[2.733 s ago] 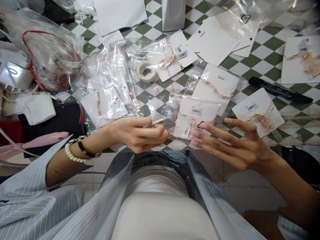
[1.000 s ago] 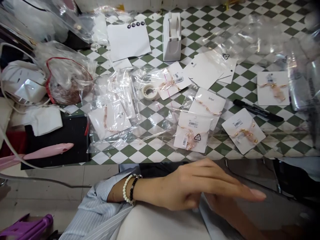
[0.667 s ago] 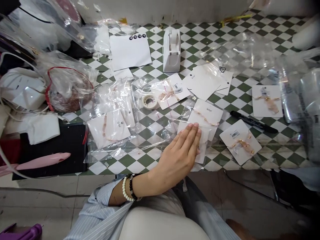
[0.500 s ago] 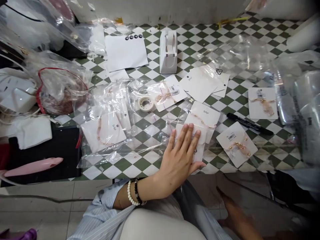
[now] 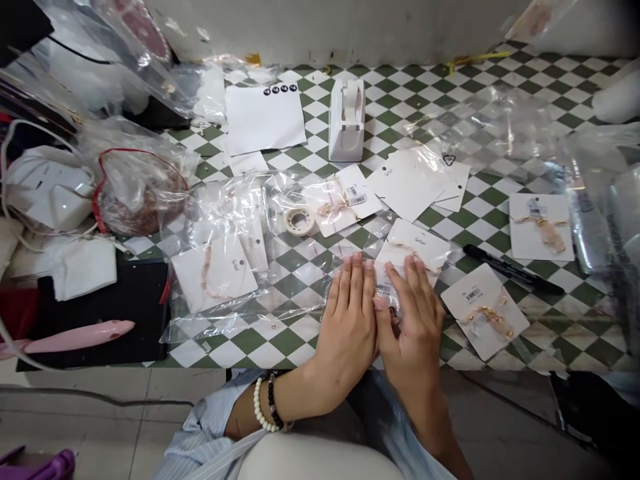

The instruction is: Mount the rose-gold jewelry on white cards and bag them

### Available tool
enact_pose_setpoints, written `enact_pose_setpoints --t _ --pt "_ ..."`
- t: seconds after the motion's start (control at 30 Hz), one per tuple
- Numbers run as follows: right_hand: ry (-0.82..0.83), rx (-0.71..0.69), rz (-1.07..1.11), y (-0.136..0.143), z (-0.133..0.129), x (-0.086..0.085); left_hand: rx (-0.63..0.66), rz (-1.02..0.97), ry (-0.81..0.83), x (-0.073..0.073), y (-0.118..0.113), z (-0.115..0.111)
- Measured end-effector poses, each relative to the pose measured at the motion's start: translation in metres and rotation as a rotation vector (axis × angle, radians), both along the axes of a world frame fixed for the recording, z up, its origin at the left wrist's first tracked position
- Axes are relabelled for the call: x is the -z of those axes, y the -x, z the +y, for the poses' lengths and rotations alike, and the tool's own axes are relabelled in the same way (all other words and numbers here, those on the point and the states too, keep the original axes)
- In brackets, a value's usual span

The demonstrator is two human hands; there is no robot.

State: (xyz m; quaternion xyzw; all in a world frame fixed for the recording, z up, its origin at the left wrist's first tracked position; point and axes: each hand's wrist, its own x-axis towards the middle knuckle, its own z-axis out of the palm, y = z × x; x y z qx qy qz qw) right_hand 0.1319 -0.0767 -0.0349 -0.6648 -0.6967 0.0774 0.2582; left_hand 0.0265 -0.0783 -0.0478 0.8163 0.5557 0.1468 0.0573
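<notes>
My left hand (image 5: 346, 330), with two bead bracelets on its wrist, lies flat near the table's front edge, fingers stretched forward over clear plastic. Right beside it, my right hand (image 5: 411, 313) is also laid flat, its thumb close to the left hand. Between and under the hands, part of a white card with a barcode label (image 5: 383, 289) shows; most of it is hidden. Just beyond the right fingertips lies a white jewelry card (image 5: 417, 240) with a pinkish bead bracelet. Another carded bracelet (image 5: 485, 313) lies to the right of my right hand.
A white tape dispenser (image 5: 347, 123) stands at the back. Behind my hands lie a tape roll (image 5: 299, 221) and blank cards (image 5: 410, 183). A black marker (image 5: 513, 269) and another jewelry card (image 5: 541, 227) are at right. Bagged cards (image 5: 220, 273) and a pink tool (image 5: 80, 335) are at left.
My right hand has come up from below the table edge and now lies on the cards beside my left hand. The left hand has shifted slightly left off the card. The view has tilted slightly.
</notes>
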Motion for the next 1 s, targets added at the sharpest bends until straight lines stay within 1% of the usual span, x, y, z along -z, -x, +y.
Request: enact_pose_setpoints --t 0.07,0.17,0.23,0.3,0.37,0.4,0.47,0.5,0.53,0.57,0.6,0.63,0.67,0.7,0.73,0.77,0.83,0.9,0.97,1.0 --pt "-0.044 0.063 -0.012 -0.003 -0.003 -0.001 0.019 0.07 -0.042 -0.004 0.001 -0.004" --pt "-0.1 0.157 -0.061 -0.007 -0.001 -0.006 0.151 0.119 -0.048 -0.011 0.009 -0.006" --pt "-0.085 0.201 -0.092 -0.011 0.002 -0.008 0.264 0.113 -0.024 -0.015 0.016 -0.004" --pt "-0.021 0.227 -0.074 -0.016 0.006 -0.01 0.358 0.112 0.012 -0.018 0.021 -0.002" --pt "0.093 0.24 0.063 -0.022 0.007 -0.014 0.408 0.14 0.042 -0.021 0.026 -0.002" --pt "0.175 0.237 0.182 -0.026 0.007 -0.018 0.409 0.153 0.043 -0.024 0.027 -0.004" --pt "0.337 0.198 0.49 -0.035 0.006 -0.027 0.388 0.126 0.039 -0.03 0.031 -0.009" --pt "0.365 0.172 0.65 -0.04 0.005 -0.032 0.394 0.057 0.048 -0.034 0.034 -0.011" --pt "0.34 0.147 0.779 -0.046 0.003 -0.037 0.423 -0.077 0.075 -0.038 0.036 -0.012" --pt "0.268 0.114 0.851 -0.051 0.002 -0.042 0.469 -0.247 0.121 -0.043 0.039 -0.013" --pt "0.186 0.066 0.864 -0.056 0.001 -0.046 0.514 -0.418 0.169 -0.047 0.041 -0.012" --pt "0.131 0.004 0.832 -0.06 0.0 -0.05 0.535 -0.58 0.214 -0.05 0.042 -0.011" --pt "0.127 -0.058 0.778 -0.064 0.001 -0.053 0.524 -0.716 0.255 -0.053 0.042 -0.009" --pt "0.172 -0.108 0.727 -0.067 0.002 -0.054 0.481 -0.81 0.288 -0.055 0.042 -0.007" --pt "0.24 -0.135 0.703 -0.069 0.004 -0.055 0.42 -0.86 0.314 -0.056 0.041 -0.005" --pt "0.303 -0.129 0.712 -0.071 0.007 -0.054 0.351 -0.877 0.334 -0.056 0.04 -0.002" --pt "0.353 -0.039 0.758 -0.074 0.016 -0.05 0.231 -0.853 0.364 -0.054 0.038 0.003" --pt "0.309 0.066 0.697 -0.078 0.026 -0.045 0.182 -0.722 0.304 -0.053 0.043 0.009" --pt "0.19 0.137 0.484 -0.081 0.034 -0.043 0.225 -0.558 0.162 -0.058 0.059 0.015" --pt "0.098 0.147 0.351 -0.082 0.037 -0.044 0.263 -0.484 0.064 -0.063 0.071 0.017"
